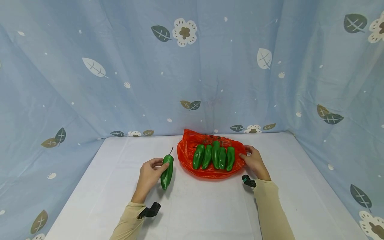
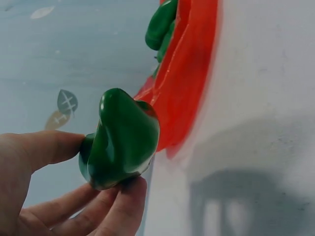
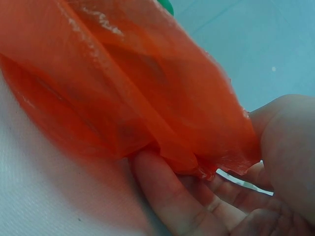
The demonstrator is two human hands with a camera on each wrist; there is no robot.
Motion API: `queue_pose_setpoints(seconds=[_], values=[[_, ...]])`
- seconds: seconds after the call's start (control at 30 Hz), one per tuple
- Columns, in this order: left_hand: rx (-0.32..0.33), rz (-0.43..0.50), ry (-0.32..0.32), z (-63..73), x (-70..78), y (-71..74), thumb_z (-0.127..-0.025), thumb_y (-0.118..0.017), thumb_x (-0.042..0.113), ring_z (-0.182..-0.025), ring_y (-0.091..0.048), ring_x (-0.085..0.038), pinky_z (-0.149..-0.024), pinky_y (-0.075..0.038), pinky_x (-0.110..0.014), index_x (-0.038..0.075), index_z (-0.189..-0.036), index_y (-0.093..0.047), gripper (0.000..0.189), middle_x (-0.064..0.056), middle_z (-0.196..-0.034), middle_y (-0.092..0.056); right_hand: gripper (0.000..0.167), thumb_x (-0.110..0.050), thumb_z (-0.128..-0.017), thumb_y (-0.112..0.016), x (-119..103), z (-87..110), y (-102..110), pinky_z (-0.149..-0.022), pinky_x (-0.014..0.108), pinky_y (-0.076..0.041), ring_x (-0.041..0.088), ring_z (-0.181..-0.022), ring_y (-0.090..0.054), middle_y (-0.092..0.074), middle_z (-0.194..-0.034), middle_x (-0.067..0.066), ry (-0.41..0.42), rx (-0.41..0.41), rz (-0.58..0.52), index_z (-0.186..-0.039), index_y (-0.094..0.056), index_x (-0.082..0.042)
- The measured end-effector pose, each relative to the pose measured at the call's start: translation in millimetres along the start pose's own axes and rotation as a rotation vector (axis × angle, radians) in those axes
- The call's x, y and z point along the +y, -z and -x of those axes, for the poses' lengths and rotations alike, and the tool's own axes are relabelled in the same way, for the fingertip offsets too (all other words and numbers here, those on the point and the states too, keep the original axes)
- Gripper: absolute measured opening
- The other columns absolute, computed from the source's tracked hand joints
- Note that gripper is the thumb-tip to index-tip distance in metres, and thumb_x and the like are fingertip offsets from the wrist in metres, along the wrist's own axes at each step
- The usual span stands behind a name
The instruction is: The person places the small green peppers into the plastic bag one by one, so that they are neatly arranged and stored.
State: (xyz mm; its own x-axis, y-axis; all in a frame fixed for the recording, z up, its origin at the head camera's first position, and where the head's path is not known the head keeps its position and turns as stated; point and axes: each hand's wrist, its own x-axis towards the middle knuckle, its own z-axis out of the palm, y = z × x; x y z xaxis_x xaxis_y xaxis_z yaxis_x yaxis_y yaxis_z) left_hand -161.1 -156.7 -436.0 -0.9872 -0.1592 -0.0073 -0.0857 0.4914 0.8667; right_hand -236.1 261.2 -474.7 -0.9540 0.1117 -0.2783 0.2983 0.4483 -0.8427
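My left hand [image 1: 151,174] pinches a green pepper [image 1: 167,176] between thumb and fingers, left of the red plastic bag [image 1: 187,160]. In the left wrist view the pepper [image 2: 123,142] is seen end-on, with a shadow cast on the table. Several more green peppers [image 1: 215,155] lie side by side on the bag, stems pointing away. At the bag's right edge, my right hand [image 1: 254,161] grips the plastic; in the right wrist view the red bag [image 3: 147,93] runs between its thumb and fingers.
A white cloth covers the table [image 1: 207,210]. Behind and at both sides hangs a blue curtain [image 1: 216,73] with leaf and flower prints. A black wrist camera [image 1: 151,210] sticks out from the left sleeve, and another camera [image 1: 248,181] from the right.
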Motion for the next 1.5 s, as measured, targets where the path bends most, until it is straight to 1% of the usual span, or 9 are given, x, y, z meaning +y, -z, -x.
queue_pose_setpoints(seconds=[0.17,0.4,0.67,0.97,1.07,1.27,1.5], values=[[0.004,0.003,-0.012,-2.4,3.5,1.2,-0.094,-0.076,0.030,-0.103,-0.075,-0.027,-0.086,-0.060,-0.034,0.005,-0.126,-0.071,0.041,-0.016,-0.114,-0.077,0.059,-0.017,-0.105,-0.055,0.1,-0.1,0.0,-0.112,0.053,-0.049,0.046,-0.144,-0.041,-0.035,-0.161,0.027,0.006,0.000,-0.002,-0.157,-0.033,-0.001],[0.015,0.007,-0.024,-5.6,11.0,2.2,-0.094,-0.076,0.030,-0.104,-0.075,-0.028,-0.088,-0.060,-0.034,0.004,-0.126,-0.071,0.041,-0.017,-0.116,-0.077,0.059,-0.017,-0.105,-0.055,0.5,-0.5,-0.2,-0.114,0.054,-0.047,0.046,-0.146,-0.039,-0.035,-0.161,0.027,0.010,0.004,-0.001,-0.158,-0.033,-0.001],[0.018,0.023,-0.051,-10.8,20.9,0.9,-0.094,-0.076,0.030,-0.108,-0.074,-0.030,-0.093,-0.061,-0.043,0.005,-0.126,-0.072,0.041,-0.017,-0.118,-0.076,0.060,-0.017,-0.105,-0.055,-0.3,1.1,0.8,-0.115,0.054,-0.046,0.046,-0.147,-0.037,-0.034,-0.161,0.027,0.010,-0.003,0.006,-0.158,-0.031,0.000],[0.002,0.051,-0.076,-17.3,35.2,-1.2,-0.095,-0.075,0.032,-0.106,-0.073,-0.030,-0.090,-0.063,-0.041,0.004,-0.127,-0.071,0.043,-0.017,-0.118,-0.075,0.059,-0.017,-0.106,-0.054,-1.6,1.0,0.7,-0.117,0.055,-0.044,0.046,-0.147,-0.036,-0.034,-0.162,0.028,0.010,0.000,0.005,-0.158,-0.032,0.000],[0.001,0.061,-0.082,-20.7,38.0,-3.4,-0.095,-0.075,0.032,-0.105,-0.073,-0.030,-0.089,-0.063,-0.040,0.004,-0.127,-0.071,0.043,-0.017,-0.119,-0.075,0.059,-0.017,-0.106,-0.054,-1.5,0.5,0.5,-0.117,0.054,-0.044,0.046,-0.148,-0.036,-0.034,-0.162,0.027,0.011,0.002,0.000,-0.157,-0.032,0.000],[-0.001,0.089,-0.116,-26.6,42.5,-7.8,-0.095,-0.076,0.029,-0.105,-0.074,-0.031,-0.086,-0.064,-0.038,0.003,-0.127,-0.071,0.042,-0.019,-0.118,-0.075,0.059,-0.017,-0.106,-0.054,-0.6,-0.4,1.5,-0.117,0.055,-0.043,0.047,-0.147,-0.036,-0.033,-0.162,0.028,0.009,0.001,0.005,-0.158,-0.032,0.000],[0.008,0.087,-0.148,-29.5,48.4,-11.5,-0.095,-0.076,0.028,-0.104,-0.074,-0.031,-0.087,-0.064,-0.039,0.002,-0.125,-0.072,0.041,-0.019,-0.118,-0.075,0.060,-0.016,-0.105,-0.055,-0.3,-0.9,0.5,-0.117,0.054,-0.043,0.046,-0.148,-0.035,-0.033,-0.162,0.028,-0.001,-0.003,-0.003,-0.158,-0.031,0.000]])
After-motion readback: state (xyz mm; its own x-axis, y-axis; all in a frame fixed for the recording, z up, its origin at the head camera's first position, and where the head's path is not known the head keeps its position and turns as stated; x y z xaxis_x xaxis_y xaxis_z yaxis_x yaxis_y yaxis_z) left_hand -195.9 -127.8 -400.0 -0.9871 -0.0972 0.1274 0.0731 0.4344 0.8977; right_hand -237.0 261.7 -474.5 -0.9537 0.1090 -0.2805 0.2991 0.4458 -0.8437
